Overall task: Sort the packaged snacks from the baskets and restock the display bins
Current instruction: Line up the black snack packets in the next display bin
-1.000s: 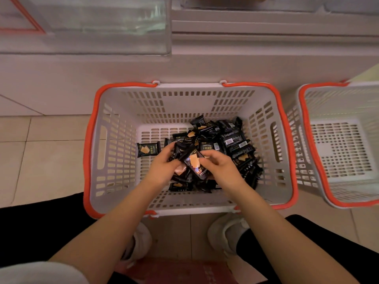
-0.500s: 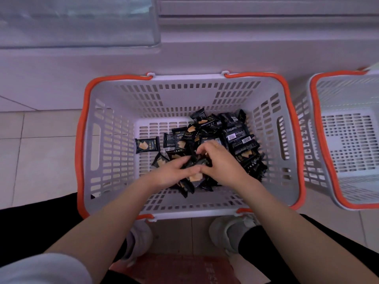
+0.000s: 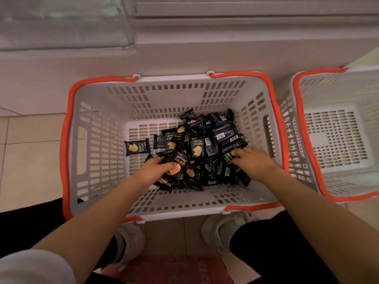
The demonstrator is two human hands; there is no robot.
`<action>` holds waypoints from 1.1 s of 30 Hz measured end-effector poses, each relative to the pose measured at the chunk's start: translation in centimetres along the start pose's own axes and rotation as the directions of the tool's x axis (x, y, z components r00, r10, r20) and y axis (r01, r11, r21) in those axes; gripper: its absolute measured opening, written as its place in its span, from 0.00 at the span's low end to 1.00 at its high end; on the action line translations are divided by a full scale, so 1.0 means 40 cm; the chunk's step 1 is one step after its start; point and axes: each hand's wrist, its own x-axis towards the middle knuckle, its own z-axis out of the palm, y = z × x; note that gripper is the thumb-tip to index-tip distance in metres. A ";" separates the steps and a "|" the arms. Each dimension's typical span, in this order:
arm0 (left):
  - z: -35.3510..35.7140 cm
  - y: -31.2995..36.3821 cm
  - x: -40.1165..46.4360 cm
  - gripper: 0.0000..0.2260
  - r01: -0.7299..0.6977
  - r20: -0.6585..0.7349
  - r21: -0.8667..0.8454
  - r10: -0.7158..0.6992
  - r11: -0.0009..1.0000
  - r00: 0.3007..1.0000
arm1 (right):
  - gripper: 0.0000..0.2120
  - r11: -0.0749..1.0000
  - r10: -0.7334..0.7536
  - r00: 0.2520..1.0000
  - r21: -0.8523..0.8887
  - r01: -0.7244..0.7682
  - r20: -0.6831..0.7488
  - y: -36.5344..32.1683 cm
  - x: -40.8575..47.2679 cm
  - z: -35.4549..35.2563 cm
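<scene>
The person is crouched over a grey plastic basket (image 3: 96, 152) with an orange rim, set on the tiled floor (image 3: 30, 160) against the base of a white display unit (image 3: 184, 54); both bare forearms reach down into it. A heap of black snack packets (image 3: 207, 148) lies on the basket's slotted bottom, crowded toward the right and near side; one packet (image 3: 137, 147) lies apart, flat on the bottom to the left of the heap.

The left hand (image 3: 155, 171) sits at the heap's near-left edge; its fingers (image 3: 170, 166) are curled round a small bundle of packets, the topmost one (image 3: 180, 163) face up with its gold lettering showing and the thumb lying across its lower part; more packets poke out beneath the palm. The right hand (image 3: 252, 162) rests on the heap's right side, well apart from the left; its fingertips (image 3: 238, 153) are bent down onto a packet (image 3: 229, 155) at the pile's edge and seem to pinch it, though how firmly is hard to tell from here.

A second basket (image 3: 336, 136) of the same kind stands just beside the first on the right, its slotted bottom bare where it shows. A clear bin (image 3: 65, 23) juts out from the unit up on the left; white shoes (image 3: 223, 228) show below the basket's near wall, and a red mat (image 3: 164, 269) lies between the knees.
</scene>
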 end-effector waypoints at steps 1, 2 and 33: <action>-0.001 0.004 -0.007 0.19 -0.007 -0.015 -0.006 0.007 1.000 1.000 | 0.20 0.999 0.021 1.000 0.050 -0.021 -0.009 -0.005 0.003 -0.009; -0.001 0.009 -0.013 0.19 -0.017 -0.027 -0.026 0.016 1.000 1.000 | 0.16 0.985 0.066 0.998 0.160 -0.062 -0.024 -0.014 0.003 -0.024; -0.235 0.261 -0.466 0.10 -0.761 -0.066 0.174 0.779 0.625 0.624 | 0.15 0.554 0.124 0.788 0.701 0.449 -0.602 -0.195 -0.372 -0.647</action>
